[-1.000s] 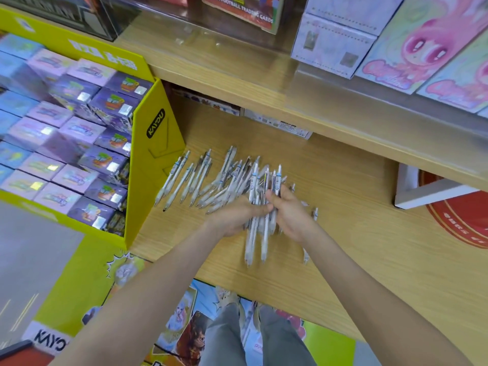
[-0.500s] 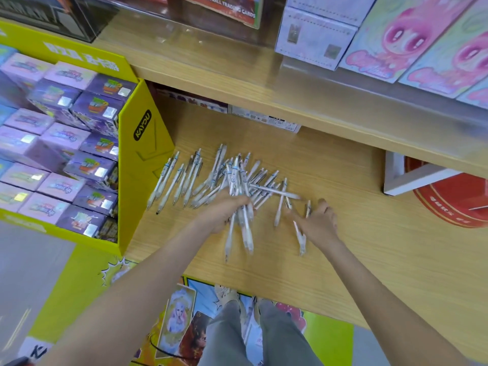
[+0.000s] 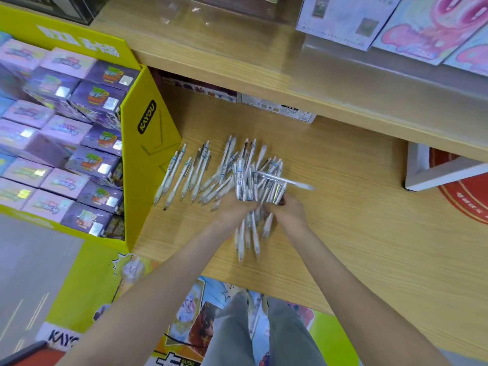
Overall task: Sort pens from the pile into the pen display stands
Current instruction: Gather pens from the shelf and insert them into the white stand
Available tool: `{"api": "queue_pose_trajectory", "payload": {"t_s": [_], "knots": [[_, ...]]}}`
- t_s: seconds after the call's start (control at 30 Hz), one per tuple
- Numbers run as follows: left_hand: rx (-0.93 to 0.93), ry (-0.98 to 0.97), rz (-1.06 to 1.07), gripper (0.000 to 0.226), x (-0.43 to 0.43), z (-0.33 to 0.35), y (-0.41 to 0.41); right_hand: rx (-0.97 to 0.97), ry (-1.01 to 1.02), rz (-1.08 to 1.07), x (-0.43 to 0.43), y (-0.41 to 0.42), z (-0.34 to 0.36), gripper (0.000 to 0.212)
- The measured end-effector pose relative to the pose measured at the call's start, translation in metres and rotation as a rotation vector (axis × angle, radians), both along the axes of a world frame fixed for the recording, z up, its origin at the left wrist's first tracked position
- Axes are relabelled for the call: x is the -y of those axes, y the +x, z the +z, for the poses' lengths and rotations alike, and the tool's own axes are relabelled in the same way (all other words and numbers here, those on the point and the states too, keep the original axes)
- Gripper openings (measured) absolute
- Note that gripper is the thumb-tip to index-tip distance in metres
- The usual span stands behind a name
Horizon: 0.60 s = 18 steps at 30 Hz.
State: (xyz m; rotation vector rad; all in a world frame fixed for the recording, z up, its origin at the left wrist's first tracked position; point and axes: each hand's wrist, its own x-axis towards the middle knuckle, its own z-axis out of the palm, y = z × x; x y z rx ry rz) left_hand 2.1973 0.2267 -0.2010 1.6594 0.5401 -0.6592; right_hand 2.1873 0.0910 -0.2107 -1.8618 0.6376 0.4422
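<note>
Where they lie heaped, pens look slim, white.

Both forearms bare, legs in grey trousers

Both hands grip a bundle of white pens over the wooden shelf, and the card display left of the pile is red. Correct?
Not quite: the head view shows the card display is yellow, not red. The left hand and right hand do grip the bundle of white pens over the wooden shelf.
</note>
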Motion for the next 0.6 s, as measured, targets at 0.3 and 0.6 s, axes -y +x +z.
{"api": "queue_pose_trajectory", "payload": {"t_s": [0.3, 0.6], "knots": [[-0.148, -0.144, -0.007, 0.082, 0.013, 0.011, 0.009, -0.005, 0.272, -0.022, 0.016, -0.003, 0.013, 0.016], [-0.236, -0.258, 0.008, 0.074, 0.028, 0.028, 0.014, 0.051, 0.291, -0.009, 0.04, -0.004, 0.043, 0.019]]}}
